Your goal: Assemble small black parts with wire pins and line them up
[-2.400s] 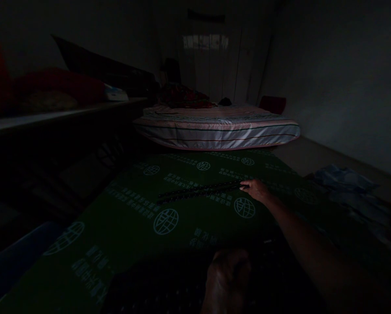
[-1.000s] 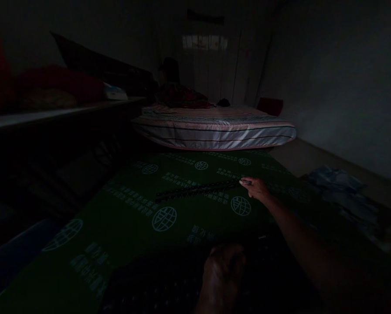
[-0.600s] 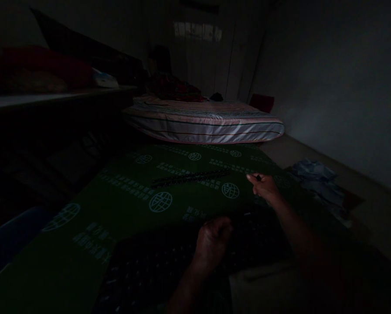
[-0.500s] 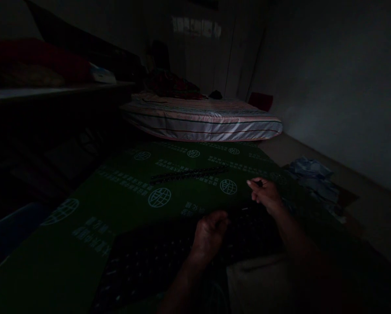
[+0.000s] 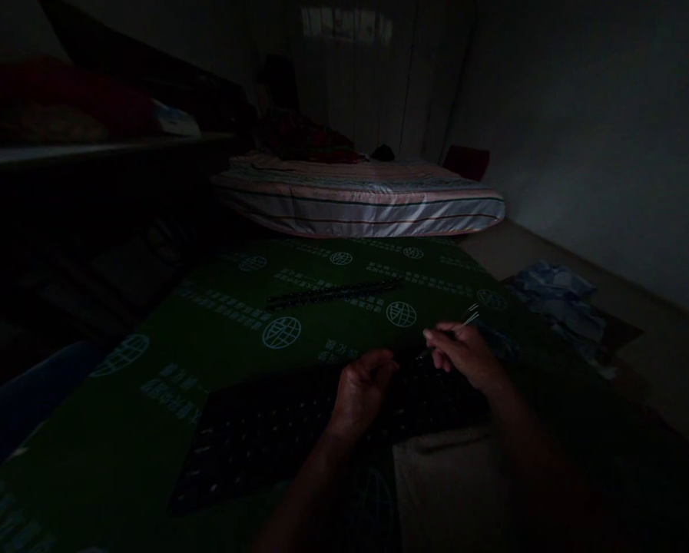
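A dark keyboard, dotted with small pale marks, lies on a green board printed with white globes and characters. Over its middle is my left hand, fingers curled and pinched; whatever may be between them is hidden. Above the keyboard's right part, my right hand is closed on a slim tool. Two bright thin lines of it stick out behind the knuckles, and a thin tip points down to the left. The dim light hides its exact kind.
A long narrow black strip lies beyond the keyboard. Farther back is a bed with a striped sheet. Crumpled cloth lies on the floor at right; a shelf runs along the left. A pale flat piece is near me.
My right hand has moved slightly left and down toward the keyboard, and the bright tool lines now show behind it. My left hand stays pinched above the keys. The view has shifted slightly.
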{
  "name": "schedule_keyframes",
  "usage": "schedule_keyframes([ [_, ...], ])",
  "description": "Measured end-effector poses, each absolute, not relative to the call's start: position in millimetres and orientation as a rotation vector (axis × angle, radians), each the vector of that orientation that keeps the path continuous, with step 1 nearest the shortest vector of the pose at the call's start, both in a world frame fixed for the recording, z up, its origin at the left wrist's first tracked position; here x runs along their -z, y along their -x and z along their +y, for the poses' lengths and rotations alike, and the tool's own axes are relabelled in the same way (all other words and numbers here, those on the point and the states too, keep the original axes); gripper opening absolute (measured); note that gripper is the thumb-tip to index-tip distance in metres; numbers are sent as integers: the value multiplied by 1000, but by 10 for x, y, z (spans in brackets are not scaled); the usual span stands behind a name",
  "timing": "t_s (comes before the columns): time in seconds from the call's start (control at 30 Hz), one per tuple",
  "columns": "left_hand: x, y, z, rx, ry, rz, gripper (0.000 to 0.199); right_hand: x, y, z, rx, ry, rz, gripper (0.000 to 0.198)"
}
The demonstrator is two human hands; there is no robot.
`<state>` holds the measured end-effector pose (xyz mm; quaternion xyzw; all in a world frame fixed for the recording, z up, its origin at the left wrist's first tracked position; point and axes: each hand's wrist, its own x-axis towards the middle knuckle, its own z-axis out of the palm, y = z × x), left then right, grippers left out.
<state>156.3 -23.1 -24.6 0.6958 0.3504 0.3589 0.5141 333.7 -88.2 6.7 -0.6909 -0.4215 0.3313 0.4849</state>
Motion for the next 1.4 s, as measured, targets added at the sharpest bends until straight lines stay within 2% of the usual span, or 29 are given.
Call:
schedule_keyframes([
  [0.33,278,-1554,-217,-855,-1742,839,16,-97,-3113,-843,-740,1886,-1187,24],
  [0.8,263,-1535,-265,-835,-1900,778,20,69,-2996,-780,-374,1995,-1560,25],
  [1.4,176,-1518,-321,-732,-2194,847,21,234,-3017,-738,-428,1930,-1376,6],
])
